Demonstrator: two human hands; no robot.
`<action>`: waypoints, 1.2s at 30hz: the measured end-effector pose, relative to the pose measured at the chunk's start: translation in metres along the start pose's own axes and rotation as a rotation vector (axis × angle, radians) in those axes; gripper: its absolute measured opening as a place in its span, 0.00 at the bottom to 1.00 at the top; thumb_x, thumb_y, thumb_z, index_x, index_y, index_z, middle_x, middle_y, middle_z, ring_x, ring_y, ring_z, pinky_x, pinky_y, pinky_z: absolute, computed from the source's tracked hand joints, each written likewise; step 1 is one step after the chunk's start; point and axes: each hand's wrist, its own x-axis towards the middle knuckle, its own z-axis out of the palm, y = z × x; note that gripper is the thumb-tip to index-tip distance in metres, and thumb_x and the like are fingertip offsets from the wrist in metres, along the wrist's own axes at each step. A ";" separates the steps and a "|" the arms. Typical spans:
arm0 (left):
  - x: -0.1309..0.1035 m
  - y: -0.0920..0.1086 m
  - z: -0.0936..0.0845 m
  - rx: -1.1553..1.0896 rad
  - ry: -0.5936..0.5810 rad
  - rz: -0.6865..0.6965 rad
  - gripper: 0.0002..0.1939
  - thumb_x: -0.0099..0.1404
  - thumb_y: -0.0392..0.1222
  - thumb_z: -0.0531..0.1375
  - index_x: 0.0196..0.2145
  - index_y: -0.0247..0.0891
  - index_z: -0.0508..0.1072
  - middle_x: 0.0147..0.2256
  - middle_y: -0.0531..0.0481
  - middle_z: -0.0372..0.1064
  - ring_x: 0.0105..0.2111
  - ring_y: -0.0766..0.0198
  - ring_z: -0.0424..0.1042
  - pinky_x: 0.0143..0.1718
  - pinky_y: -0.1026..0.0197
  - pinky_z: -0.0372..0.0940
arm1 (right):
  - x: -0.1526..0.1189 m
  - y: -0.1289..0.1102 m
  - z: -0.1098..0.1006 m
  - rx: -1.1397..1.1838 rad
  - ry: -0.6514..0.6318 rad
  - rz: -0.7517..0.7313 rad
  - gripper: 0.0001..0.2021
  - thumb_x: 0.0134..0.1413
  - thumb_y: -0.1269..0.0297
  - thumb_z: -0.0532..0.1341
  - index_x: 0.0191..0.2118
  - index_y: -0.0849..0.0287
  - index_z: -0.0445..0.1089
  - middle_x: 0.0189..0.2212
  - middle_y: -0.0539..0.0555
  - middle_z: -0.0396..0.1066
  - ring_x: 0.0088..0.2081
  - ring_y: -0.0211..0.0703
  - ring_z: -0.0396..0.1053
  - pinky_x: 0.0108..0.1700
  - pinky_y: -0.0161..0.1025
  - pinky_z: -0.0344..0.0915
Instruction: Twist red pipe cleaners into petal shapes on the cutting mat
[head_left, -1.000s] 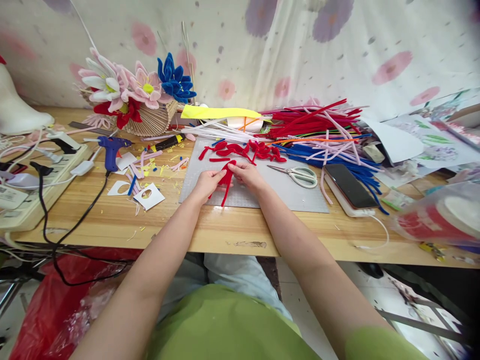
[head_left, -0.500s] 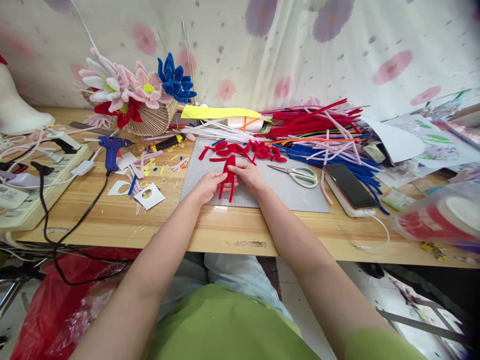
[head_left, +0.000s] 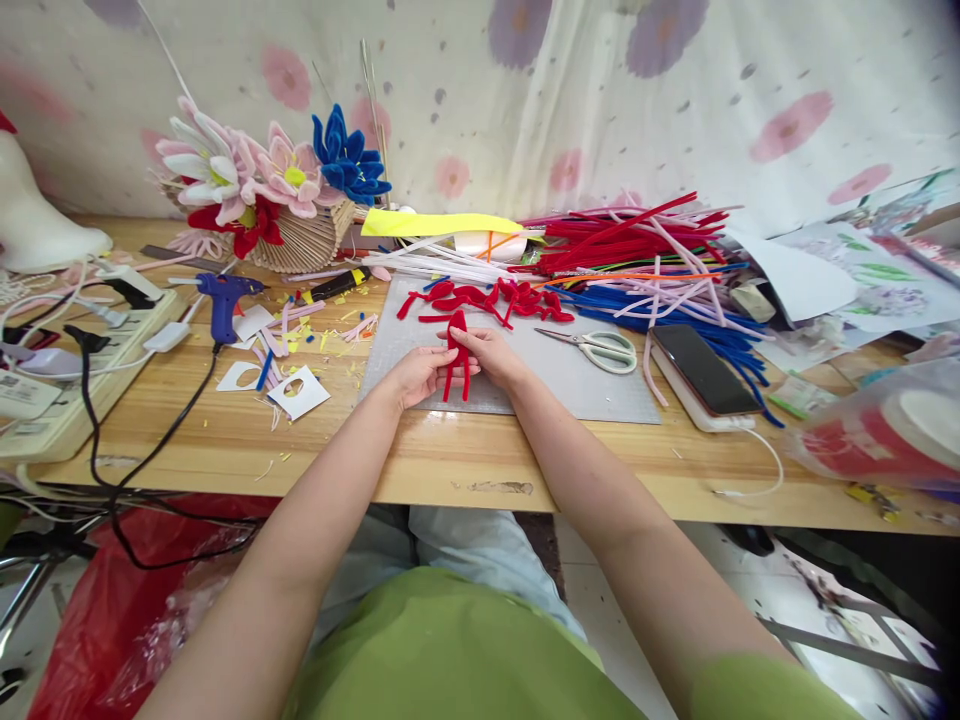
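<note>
A folded red fuzzy piece, with two ends hanging down, is held upright between my hands over the grey cutting mat. My left hand pinches its left side. On the right side, the fingers of my right hand grip the same piece. Just beyond my fingers, several shaped red pieces lie in a row on the mat. Scissors with pale green handles rest to the right of my right hand, with their blades pointing left.
Left: blue glue gun, cut white cards, power strip and black cable. Behind: fuzzy flowers, yellow strip, bundles of red stems and blue stems. Right: phone and bagged cup.
The red piece has turned slightly and looks narrower, its hanging ends a little further right. Both hands still hold it in nearly the same place.
</note>
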 end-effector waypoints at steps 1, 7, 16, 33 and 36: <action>0.000 0.000 0.001 -0.008 -0.003 0.003 0.08 0.63 0.31 0.54 0.32 0.28 0.73 0.27 0.42 0.75 0.28 0.63 0.76 0.32 0.63 0.70 | 0.000 0.000 0.000 0.004 -0.012 -0.002 0.24 0.42 0.49 0.64 0.39 0.66 0.73 0.14 0.43 0.59 0.17 0.28 0.53 0.20 0.29 0.50; 0.002 -0.005 0.006 -0.008 0.059 0.057 0.11 0.65 0.33 0.53 0.26 0.29 0.70 0.22 0.49 0.69 0.21 0.70 0.70 0.30 0.63 0.70 | 0.002 0.002 -0.005 0.026 -0.025 -0.036 0.24 0.42 0.47 0.64 0.39 0.64 0.72 0.16 0.43 0.59 0.17 0.26 0.51 0.19 0.29 0.44; 0.006 -0.012 0.004 0.148 0.071 0.179 0.10 0.58 0.38 0.62 0.23 0.29 0.69 0.19 0.56 0.60 0.18 0.75 0.58 0.24 0.63 0.70 | 0.007 -0.005 -0.007 -0.042 0.069 -0.073 0.21 0.45 0.44 0.60 0.26 0.62 0.67 0.17 0.48 0.64 0.18 0.30 0.56 0.20 0.30 0.47; 0.001 -0.007 0.009 0.105 0.135 0.160 0.07 0.62 0.31 0.56 0.26 0.28 0.71 0.20 0.53 0.65 0.21 0.74 0.66 0.28 0.66 0.71 | 0.001 -0.017 -0.020 -0.127 -0.067 -0.083 0.23 0.41 0.43 0.63 0.26 0.64 0.68 0.13 0.41 0.47 0.17 0.27 0.40 0.21 0.33 0.36; 0.005 -0.009 0.007 0.070 0.194 0.220 0.09 0.63 0.29 0.55 0.26 0.29 0.71 0.20 0.52 0.66 0.22 0.72 0.68 0.28 0.65 0.71 | -0.001 -0.013 -0.016 -0.154 -0.120 -0.070 0.23 0.38 0.45 0.66 0.24 0.64 0.67 0.15 0.42 0.49 0.18 0.25 0.42 0.21 0.32 0.38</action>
